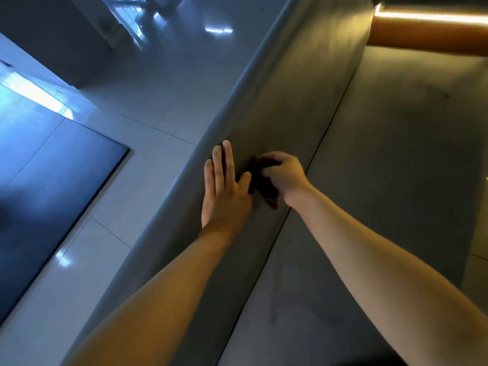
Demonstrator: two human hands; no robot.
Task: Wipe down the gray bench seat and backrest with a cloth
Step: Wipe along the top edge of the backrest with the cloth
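Observation:
The gray bench runs diagonally through the head view, its backrest (285, 107) on the left of a dark seam and its seat (383, 159) on the right. A small dark cloth (260, 182) lies against the backrest near the seam. My right hand (284, 174) grips the cloth with curled fingers. My left hand (225, 186) lies flat on the backrest just left of the cloth, fingers straight and together, thumb touching the cloth's edge.
Glossy pale floor tiles (148, 107) lie beyond the backrest's top edge, with a dark blue panel (45, 175) at the left. An orange cylindrical cushion or rail (427, 30) crosses the bench at the top right.

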